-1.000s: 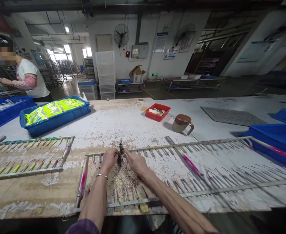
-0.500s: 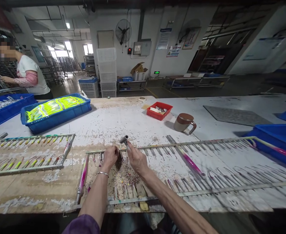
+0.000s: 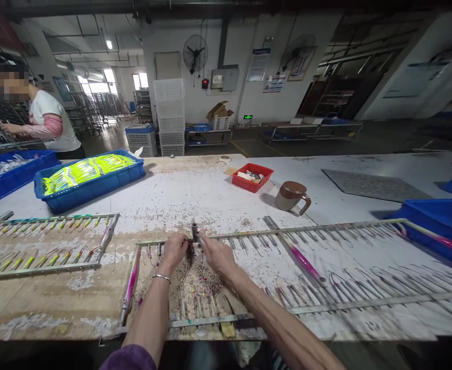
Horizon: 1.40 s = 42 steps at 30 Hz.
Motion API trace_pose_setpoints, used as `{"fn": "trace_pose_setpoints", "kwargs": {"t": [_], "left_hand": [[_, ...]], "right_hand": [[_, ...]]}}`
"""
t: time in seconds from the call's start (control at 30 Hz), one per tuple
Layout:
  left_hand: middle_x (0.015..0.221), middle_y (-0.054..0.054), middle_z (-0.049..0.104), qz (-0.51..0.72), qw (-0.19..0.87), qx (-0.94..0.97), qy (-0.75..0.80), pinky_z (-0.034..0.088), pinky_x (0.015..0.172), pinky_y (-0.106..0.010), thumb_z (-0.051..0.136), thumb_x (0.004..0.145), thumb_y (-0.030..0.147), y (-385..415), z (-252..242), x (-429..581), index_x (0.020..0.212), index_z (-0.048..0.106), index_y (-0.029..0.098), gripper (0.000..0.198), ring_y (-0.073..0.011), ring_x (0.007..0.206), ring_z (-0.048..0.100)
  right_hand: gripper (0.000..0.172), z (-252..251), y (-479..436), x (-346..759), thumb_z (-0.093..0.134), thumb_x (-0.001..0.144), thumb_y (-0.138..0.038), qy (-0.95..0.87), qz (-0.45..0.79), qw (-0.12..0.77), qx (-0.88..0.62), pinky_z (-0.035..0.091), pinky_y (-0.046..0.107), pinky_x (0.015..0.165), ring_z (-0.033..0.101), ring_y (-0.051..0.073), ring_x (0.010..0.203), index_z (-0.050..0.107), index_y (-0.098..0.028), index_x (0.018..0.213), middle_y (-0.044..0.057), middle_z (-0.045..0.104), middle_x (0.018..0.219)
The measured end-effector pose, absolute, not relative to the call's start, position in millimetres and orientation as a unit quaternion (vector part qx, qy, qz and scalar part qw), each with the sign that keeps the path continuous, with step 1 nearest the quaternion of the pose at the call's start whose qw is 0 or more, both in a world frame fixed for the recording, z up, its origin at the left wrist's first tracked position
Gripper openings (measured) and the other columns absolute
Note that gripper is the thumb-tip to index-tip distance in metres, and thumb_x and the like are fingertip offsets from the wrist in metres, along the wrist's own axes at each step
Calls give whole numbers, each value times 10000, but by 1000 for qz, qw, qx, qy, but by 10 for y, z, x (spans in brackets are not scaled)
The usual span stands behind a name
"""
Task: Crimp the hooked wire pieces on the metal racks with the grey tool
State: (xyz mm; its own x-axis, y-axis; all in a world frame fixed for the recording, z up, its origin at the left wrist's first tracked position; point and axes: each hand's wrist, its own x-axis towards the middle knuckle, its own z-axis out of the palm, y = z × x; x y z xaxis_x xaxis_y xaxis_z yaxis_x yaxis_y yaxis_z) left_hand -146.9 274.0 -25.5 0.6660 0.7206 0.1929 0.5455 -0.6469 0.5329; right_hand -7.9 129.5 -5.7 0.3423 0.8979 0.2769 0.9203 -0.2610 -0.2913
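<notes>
My right hand (image 3: 219, 255) is closed round the handle of a hammer-like tool (image 3: 194, 231) with a short tubular metal head, which stands over the frame's far rail. Just left of it, my left hand (image 3: 175, 252) is closed in a pinch at the same rail, with a small dark piece by its fingertips that I cannot make out. Both hands are over a long metal frame (image 3: 249, 314) with rows of small hooked metal pieces (image 3: 245, 241) along its rails. Between my forearms lies a pile of coloured chips (image 3: 199, 282).
At left lies a second frame (image 3: 44, 270) with yellow-tipped hooked pieces. Beyond are a blue tray (image 3: 95, 191) of bright yellow packets, a red tray (image 3: 262, 183), a mug (image 3: 287, 201) and a grey board (image 3: 372, 185). A blue bin (image 3: 437, 210) stands right. A co-worker (image 3: 54, 123) stands far left.
The tool's head has tipped and dropped toward the rail beside my left fingers. My right hand has shifted slightly left; my left hand stays at the rail.
</notes>
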Motion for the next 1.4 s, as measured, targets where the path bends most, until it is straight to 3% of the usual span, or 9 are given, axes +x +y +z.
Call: {"fn": "trace_pose_setpoints", "kwargs": {"t": [0.13,0.3,0.43,0.63,0.77,0.93,1.1,1.27,1.4], "left_hand": [[989,-34,767,194,232,890,340,479,833,-276,576,928,99,2794,-265,-1487,955,762,219,222,-188,959,682],[942,-31,758,191,235,887,348,481,780,-276,574,956,172,2785,-264,-1483,928,758,220,193,-188,882,676],[993,-46,774,187,230,883,363,481,808,-286,585,934,147,2759,-257,-1469,963,764,218,195,-200,933,688],[950,-41,769,185,229,877,380,478,786,-284,574,953,151,2730,-238,-1454,951,754,221,194,-195,890,691],[1017,-57,778,187,230,877,378,476,813,-294,595,938,142,2731,-237,-1450,966,754,213,176,-207,946,695],[940,-37,766,191,238,876,373,461,776,-288,579,943,143,2732,-247,-1462,931,743,213,178,-193,880,684],[995,-30,779,193,246,879,361,459,796,-281,589,930,128,2752,-259,-1474,943,751,222,188,-188,919,685],[915,-24,756,193,244,878,364,458,780,-277,604,949,179,2758,-258,-1472,905,746,221,155,-188,870,672],[975,-27,772,194,244,879,362,454,807,-273,606,924,114,2762,-273,-1468,926,752,223,182,-187,924,681]], "right_hand": [[536,-56,1239,-17,294,1146,-332,-540,-92,275,-790,580,298,801,762,228,954,527,-214,1614,144,799,1220],[479,-49,1223,17,462,1118,-314,-569,-22,160,-806,537,264,697,743,206,769,567,-297,1584,63,827,976],[514,-22,1233,3,353,1144,-307,-554,-85,235,-794,555,272,787,756,223,953,510,-248,1630,126,808,1175],[492,-23,1278,-31,444,1110,-287,-584,-23,139,-799,538,278,691,733,208,739,569,-296,1585,66,811,937],[506,-23,1292,-39,350,1148,-315,-559,-83,219,-796,548,260,795,758,198,910,524,-270,1621,114,805,1176],[449,-38,1292,-7,461,1120,-308,-581,-29,185,-792,524,258,690,735,200,738,623,-262,1536,62,820,917],[548,-35,1262,81,276,1156,-332,-554,-79,256,-788,566,293,845,762,230,1000,481,-189,1644,153,794,1245],[479,-76,1260,126,397,1125,-329,-582,-33,184,-791,557,280,697,744,214,754,605,-253,1549,68,828,943],[507,-68,1265,120,354,1138,-331,-566,-108,271,-771,572,276,790,765,212,905,560,-222,1588,115,822,1149]]}}
